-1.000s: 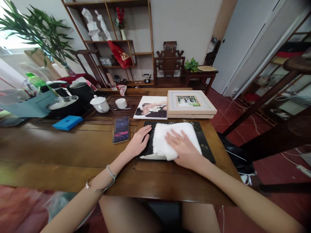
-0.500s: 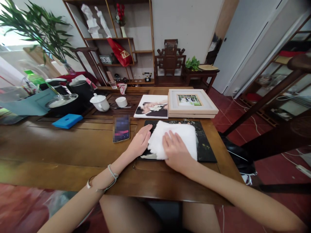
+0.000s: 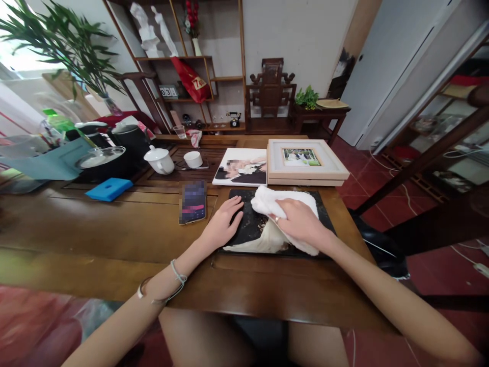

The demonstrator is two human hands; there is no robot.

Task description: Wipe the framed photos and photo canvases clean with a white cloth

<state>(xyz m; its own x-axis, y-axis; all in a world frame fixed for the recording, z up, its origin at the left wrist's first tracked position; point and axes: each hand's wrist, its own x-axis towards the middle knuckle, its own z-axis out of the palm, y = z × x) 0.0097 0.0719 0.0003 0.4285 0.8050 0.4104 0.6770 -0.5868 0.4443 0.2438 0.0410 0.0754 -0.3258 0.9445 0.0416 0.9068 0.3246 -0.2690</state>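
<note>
"While a white cloth (image 3: 263, 201) sits partly bunched on a black picture panel (image 3: 246, 227) near the front of the table, which step is in hand?"

"Wiping the panel's face, by the look of it. The cloth lies over much of the right half, its left end folded up; the left half is uncovered, with a pale shape, apparently part of the picture, sweeping along the near edge."

"And the hands?"

"The right hand (image 3: 301, 223) grasps a fold of the cloth, fingers curled and a ring showing, though some fingertips are hidden. The left hand (image 3: 223, 223) rests at the panel's left edge, fingers outstretched and relaxed, clutching nothing."

"What would the next move call for?"

"Judging from this pose, a flatter cloth and even pressure over the uncovered stretch, the left hand holding the panel steady against sliding. Bunched up, the cloth could miss the corners. Whether any dirt or damp remains is too fine to tell."

"What surrounds the work?"

"Just beyond the panel, a white-edged print (image 3: 240, 171) lies beside a framed picture (image 3: 303, 157), seemingly stacked on another. A phone (image 3: 193, 203) lies near the left hand. Farther left on the brown wooden table (image 3: 126, 234) are a lidded white cup (image 3: 159, 161) and a blue block (image 3: 109, 189)."
</note>
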